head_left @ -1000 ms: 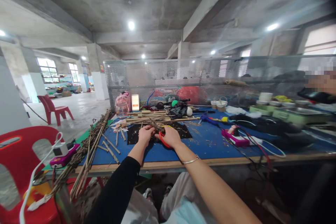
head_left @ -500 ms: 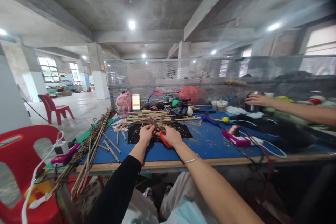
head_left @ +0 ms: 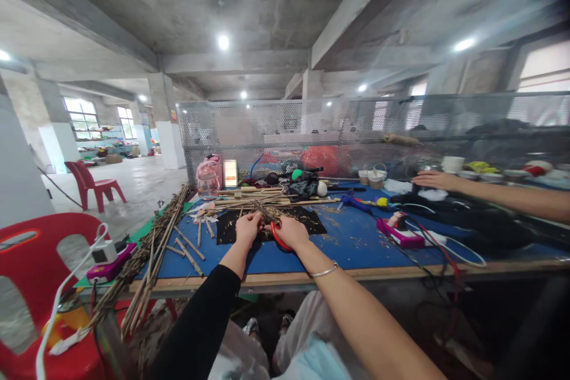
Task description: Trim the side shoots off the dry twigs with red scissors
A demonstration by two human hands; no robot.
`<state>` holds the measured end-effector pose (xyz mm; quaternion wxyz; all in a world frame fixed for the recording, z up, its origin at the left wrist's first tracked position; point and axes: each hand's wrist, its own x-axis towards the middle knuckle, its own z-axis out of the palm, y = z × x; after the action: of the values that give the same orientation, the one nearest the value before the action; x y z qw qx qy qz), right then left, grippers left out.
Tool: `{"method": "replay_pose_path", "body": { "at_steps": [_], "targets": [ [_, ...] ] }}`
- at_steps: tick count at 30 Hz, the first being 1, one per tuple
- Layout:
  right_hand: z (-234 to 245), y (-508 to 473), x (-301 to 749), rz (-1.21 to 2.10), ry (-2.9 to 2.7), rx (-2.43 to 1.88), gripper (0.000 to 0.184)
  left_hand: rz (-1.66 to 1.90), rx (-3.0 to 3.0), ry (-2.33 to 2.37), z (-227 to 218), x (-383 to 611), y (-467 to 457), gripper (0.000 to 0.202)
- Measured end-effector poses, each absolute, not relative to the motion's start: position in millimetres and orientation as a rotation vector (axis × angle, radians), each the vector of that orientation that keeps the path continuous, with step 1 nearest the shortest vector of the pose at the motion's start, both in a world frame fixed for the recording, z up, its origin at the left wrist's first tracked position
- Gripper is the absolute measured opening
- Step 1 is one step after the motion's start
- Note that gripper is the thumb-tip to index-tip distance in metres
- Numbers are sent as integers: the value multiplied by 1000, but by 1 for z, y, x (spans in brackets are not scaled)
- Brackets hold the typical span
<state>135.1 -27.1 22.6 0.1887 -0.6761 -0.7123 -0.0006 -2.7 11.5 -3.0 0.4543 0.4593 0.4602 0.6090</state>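
Note:
My right hand (head_left: 291,231) is closed around the red handles of a pair of scissors (head_left: 279,241), whose blades are hard to make out among the stems. Close by on its left, my left hand (head_left: 248,229) pinches a dry plant stem (head_left: 263,211) that slants away between both hands. Beneath them lies a black cloth (head_left: 314,221) scattered with plant scraps. Just beyond the cloth, several long dry stalks (head_left: 249,195) are piled crosswise. Short cut stalks (head_left: 190,256) rest on the blue table top (head_left: 338,252) to the left.
A bundle of dried branches (head_left: 154,249) overhangs the table's left edge, beside a purple power strip (head_left: 111,264) and a red chair (head_left: 48,249). Another power strip (head_left: 403,236) with cables sits at right. A co-worker's hand (head_left: 434,180) reaches in from the right. A mesh screen (head_left: 276,122) stands behind.
The co-worker's hand at right has moved slightly left and down with the dark cup-like thing under it, uncovering a white cup. My own hands look almost unmoved.

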Motion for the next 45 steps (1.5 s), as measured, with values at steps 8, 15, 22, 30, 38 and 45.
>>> {"method": "replay_pose_path", "body": {
  "at_steps": [8,15,22,30,38,45],
  "targets": [
    [19,-27,135,-63,-1985,-1869,57,1489,1374,1216,4,-3,3,20],
    [18,-25,137,-31,-1982,-1834,60,1474,1575,1311,3,-5,4,27],
    [20,-26,136,-22,-1975,-1866,58,1486,1283,1145,-1,-2,10,19],
    [20,-28,137,-7,-2007,-1716,60,1497,1051,948,3,2,9,12],
    [19,-26,135,7,-2019,-1664,57,1489,1164,1005,6,0,5,12],
    [24,-29,135,-12,-2034,-1767,50,1519,1206,1030,7,0,5,16]
  ]
}}
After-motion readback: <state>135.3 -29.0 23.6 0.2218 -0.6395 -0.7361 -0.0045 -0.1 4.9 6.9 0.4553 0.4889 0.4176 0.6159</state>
